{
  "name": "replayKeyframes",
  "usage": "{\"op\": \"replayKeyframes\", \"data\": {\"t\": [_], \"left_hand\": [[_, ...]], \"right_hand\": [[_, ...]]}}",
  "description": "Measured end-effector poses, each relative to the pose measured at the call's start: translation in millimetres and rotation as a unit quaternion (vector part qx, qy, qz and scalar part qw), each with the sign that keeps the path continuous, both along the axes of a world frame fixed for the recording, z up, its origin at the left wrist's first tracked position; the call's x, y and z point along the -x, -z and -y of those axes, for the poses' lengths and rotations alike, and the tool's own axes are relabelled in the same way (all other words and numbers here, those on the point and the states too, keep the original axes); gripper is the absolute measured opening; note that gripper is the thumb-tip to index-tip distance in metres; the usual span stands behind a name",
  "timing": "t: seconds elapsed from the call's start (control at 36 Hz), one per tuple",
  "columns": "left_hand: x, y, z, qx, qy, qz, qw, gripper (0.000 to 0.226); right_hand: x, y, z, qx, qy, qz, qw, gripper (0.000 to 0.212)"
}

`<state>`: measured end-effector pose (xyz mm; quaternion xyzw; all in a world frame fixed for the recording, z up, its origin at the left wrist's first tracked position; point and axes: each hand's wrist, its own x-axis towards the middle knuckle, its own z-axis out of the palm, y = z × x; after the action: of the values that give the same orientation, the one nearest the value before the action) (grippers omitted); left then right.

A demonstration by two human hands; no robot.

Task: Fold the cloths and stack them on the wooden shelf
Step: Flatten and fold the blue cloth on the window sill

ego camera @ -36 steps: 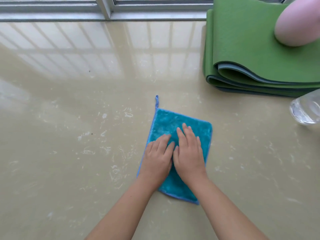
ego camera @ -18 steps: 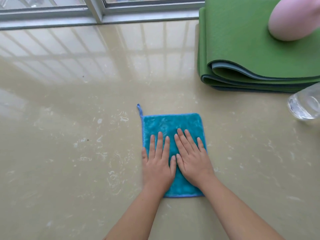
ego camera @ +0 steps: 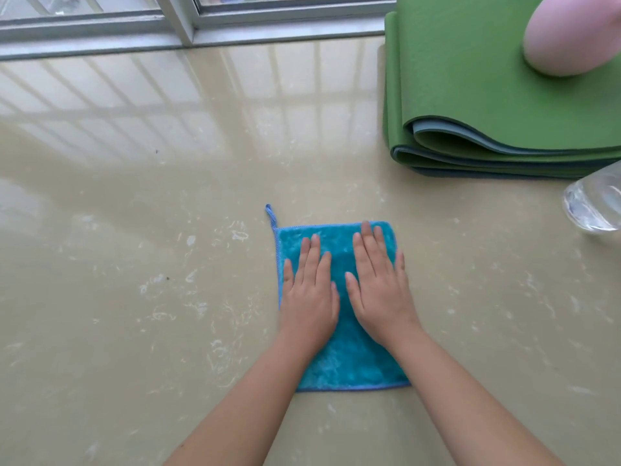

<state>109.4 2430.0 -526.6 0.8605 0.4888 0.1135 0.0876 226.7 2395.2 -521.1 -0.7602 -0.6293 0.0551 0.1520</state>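
Left hand (ego camera: 311, 294) and right hand (ego camera: 378, 287) press flat, fingers extended, on the folded turquoise plush cloth (ego camera: 339, 358) lying on the glossy beige floor (ego camera: 134, 264). Risk: lifting carelessly may unfold the layers, since nothing grips them

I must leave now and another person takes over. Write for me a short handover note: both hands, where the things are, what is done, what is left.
Left hand: open, flat, pressing the teal fluffy cloth.
Right hand: open, flat, pressing the same cloth beside the left.
Cloth: lies flat on the glossy beige surface, its blue loop at the far left corner.
Done: the cloth looks folded and smoothed, but its layers cannot be seen.
Left: carry it to the wooden shelf, which is not in view. No other cloths are visible.
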Motion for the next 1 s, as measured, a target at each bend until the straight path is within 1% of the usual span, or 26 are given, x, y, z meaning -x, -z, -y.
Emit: {"op": "replayKeyframes", "data": {"t": [0.06, 0.08, 0.14, 0.19, 0.25, 0.33, 0.42, 0.53, 0.58, 0.64, 0.72, 0.81, 0.92, 1.0], "left_hand": [[-8, 1, -11, 0.008, 0.016, -0.001, 1.000, 0.048], [-8, 2, -16, 0.016, 0.023, -0.012, 1.000, 0.051], [-5, 7, -23, 0.026, 0.033, -0.036, 0.998, 0.054], [1, 10, -26, 0.032, 0.044, -0.049, 0.997, 0.053], [6, 11, -28, 0.025, 0.048, -0.063, 0.997, 0.054], [12, 9, -31, 0.029, 0.017, -0.073, 0.997, 0.061], [19, 8, -32, 0.041, 0.011, -0.071, 0.997, 0.063], [26, 9, -34, 0.058, 0.022, -0.096, 0.993, 0.063], [27, 6, -30, 0.047, 0.014, -0.110, 0.993, 0.062], [31, 4, -18, 0.030, 0.011, -0.089, 0.996, 0.061], [38, 2, 12, 0.011, 0.023, -0.025, 0.999, 0.055], [37, 4, 42, 0.018, 0.027, -0.013, 0.999, 0.051], [37, 12, 69, 0.046, 0.021, -0.054, 0.997, 0.058], [38, 11, 69, 0.061, 0.017, -0.060, 0.996, 0.060]], "right_hand": [[7, -6, -15, 0.012, -0.013, -0.010, 1.000, 0.054], [10, -6, -20, 0.031, -0.020, -0.012, 0.999, 0.056], [12, -1, -26, 0.081, -0.029, -0.044, 0.995, 0.067], [10, 6, -26, 0.103, -0.029, -0.067, 0.992, 0.069], [6, 9, -22, 0.090, -0.033, -0.043, 0.994, 0.062], [-6, 14, -17, 0.077, -0.017, 0.012, 0.997, 0.058], [-14, 15, -13, 0.075, 0.022, 0.013, 0.997, 0.061], [-14, 15, -12, 0.090, 0.024, 0.021, 0.995, 0.061], [-12, 15, -11, 0.087, 0.029, 0.027, 0.995, 0.061], [-9, 12, -5, 0.069, 0.031, 0.036, 0.996, 0.061], [3, 3, 17, 0.015, 0.007, 0.042, 0.999, 0.058], [22, 3, 45, 0.001, -0.030, 0.033, 0.999, 0.058], [30, 21, 83, 0.047, -0.068, 0.032, 0.996, 0.054], [22, 22, 88, 0.044, -0.077, 0.028, 0.996, 0.052]]}}
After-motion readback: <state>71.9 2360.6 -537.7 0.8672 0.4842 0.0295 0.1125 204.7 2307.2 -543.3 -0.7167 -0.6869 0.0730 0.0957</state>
